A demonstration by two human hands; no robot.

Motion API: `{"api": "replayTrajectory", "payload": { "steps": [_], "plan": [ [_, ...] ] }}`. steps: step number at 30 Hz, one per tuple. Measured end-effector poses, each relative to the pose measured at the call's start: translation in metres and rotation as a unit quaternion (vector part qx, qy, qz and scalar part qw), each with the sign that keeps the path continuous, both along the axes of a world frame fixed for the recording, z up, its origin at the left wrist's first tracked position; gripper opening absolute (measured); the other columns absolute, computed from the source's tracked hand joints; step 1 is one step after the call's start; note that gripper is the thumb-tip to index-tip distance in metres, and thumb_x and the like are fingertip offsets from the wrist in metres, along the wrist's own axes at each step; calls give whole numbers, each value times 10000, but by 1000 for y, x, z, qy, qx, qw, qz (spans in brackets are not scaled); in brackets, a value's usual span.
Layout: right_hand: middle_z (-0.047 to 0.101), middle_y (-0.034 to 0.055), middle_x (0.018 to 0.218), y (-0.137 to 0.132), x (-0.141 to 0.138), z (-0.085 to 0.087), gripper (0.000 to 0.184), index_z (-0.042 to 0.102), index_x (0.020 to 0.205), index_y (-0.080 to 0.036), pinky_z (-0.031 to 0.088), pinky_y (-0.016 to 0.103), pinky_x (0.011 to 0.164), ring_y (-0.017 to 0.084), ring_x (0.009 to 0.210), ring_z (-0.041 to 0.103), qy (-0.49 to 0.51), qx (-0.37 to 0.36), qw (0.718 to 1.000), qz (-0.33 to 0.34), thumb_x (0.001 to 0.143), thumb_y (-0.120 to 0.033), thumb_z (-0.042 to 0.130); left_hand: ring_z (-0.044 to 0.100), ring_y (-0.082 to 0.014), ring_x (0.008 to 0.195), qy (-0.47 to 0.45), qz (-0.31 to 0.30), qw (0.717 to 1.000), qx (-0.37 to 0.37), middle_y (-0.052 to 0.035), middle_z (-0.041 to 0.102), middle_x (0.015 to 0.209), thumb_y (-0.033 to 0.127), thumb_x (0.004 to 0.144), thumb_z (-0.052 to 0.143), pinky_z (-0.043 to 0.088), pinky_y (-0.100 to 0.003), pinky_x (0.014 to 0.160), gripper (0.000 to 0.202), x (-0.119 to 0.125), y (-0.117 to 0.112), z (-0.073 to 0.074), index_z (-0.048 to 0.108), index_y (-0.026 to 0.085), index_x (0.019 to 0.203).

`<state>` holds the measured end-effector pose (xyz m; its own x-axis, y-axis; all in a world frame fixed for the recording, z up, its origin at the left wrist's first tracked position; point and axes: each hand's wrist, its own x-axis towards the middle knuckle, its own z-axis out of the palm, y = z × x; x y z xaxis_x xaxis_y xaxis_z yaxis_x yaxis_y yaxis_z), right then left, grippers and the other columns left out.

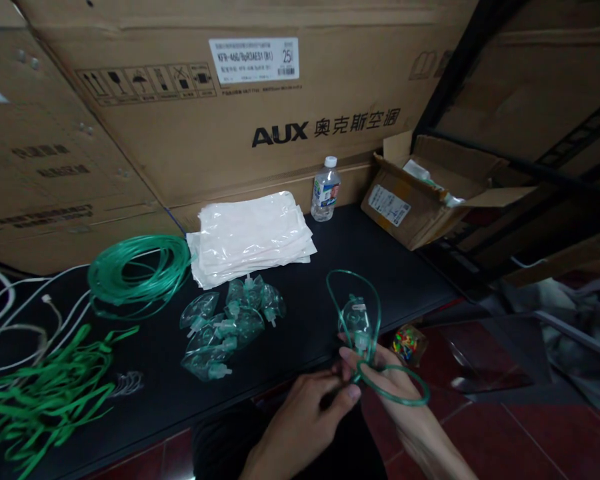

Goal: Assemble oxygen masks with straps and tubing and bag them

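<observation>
The left hand (pixel 304 408) and right hand (pixel 393 381) hold green tubing (pixel 406 402) looping near a translucent mask (pixel 356 320).

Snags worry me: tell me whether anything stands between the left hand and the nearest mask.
Yes: between them, just below the mask in the picture, are the right hand's fingers and part of the tube.

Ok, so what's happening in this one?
A person is handling looped green tubing with both bare hands. The left hand pinches it near the fingertips of the right hand, and a clear mask sits just beyond them; whether the two are joined is hard to tell. On the black surface lie a cluster of masks, a green coil, tangled green straps and stacked white packets.
</observation>
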<state>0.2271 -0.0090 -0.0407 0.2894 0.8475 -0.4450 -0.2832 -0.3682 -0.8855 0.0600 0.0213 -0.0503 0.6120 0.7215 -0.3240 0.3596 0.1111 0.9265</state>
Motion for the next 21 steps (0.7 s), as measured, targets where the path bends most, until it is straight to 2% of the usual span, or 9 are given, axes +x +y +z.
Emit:
{"api": "replayTrajectory", "payload": {
  "steps": [3,5,7,9,11,13,15,18,21],
  "plan": [
    [688,-5,575,-2,23,6,508,737,883,-174,528,284,523,171,535,642,-22,-15,999,25,606,-544,945,705,-290,1149,-49,25,998,9,-82,787,1199,547,1005,559,511,-432,1049,397,-11,11,7,825,270,1105],
    [687,-10,561,-7,33,11,532,738,961,-168,521,289,485,180,500,648,-33,-37,997,54,621,-522,942,735,-280,1066,-81,99,991,-30,-118,793,1153,598,995,544,563,-421,980,496,-15,21,10,802,197,1135],
    [726,-4,649,-13,37,18,555,742,1034,-181,559,307,516,193,535,693,-39,-58,994,89,613,-475,954,747,-285,1019,-117,186,973,-72,-164,778,1189,673,958,551,602,-432,920,653,-13,34,13,712,136,1293],
    [760,13,796,-19,35,22,571,752,1064,-204,596,328,554,196,567,724,-39,-75,987,136,583,-416,975,748,-287,1023,-153,241,954,-94,-200,733,1293,679,930,597,626,-431,881,797,-6,47,18,543,106,1481],
    [771,34,918,-23,32,24,609,752,1110,-224,604,328,552,193,580,736,-47,-82,978,187,565,-361,986,748,-279,1042,-169,265,944,-100,-218,684,1379,587,935,661,636,-412,868,807,3,58,24,453,99,1542],
    [783,44,960,-22,29,24,671,722,1192,-245,591,305,528,190,590,743,-53,-83,971,220,580,-323,986,743,-276,1071,-178,267,942,-95,-214,656,1423,491,958,674,634,-404,887,718,9,65,29,469,111,1532],
    [793,29,858,-16,28,23,696,688,1225,-235,564,277,486,189,564,738,-38,-75,976,200,601,-321,984,726,-278,1138,-200,262,940,-89,-196,625,1471,460,985,648,615,-416,952,657,11,66,31,477,138,1531],
    [756,-17,650,1,29,22,681,646,1192,-199,559,261,465,181,487,713,-1,-54,991,123,627,-395,973,681,-292,1248,-250,261,927,-102,-188,577,1529,515,989,628,561,-443,1061,699,11,58,29,438,161,1562],
    [743,-36,598,16,28,20,710,616,1182,-190,573,236,491,156,474,705,9,-39,996,85,621,-435,976,666,-324,1275,-249,234,927,-153,-204,601,1500,560,980,621,546,-483,1078,706,18,49,22,474,158,1542]
  ]
}}
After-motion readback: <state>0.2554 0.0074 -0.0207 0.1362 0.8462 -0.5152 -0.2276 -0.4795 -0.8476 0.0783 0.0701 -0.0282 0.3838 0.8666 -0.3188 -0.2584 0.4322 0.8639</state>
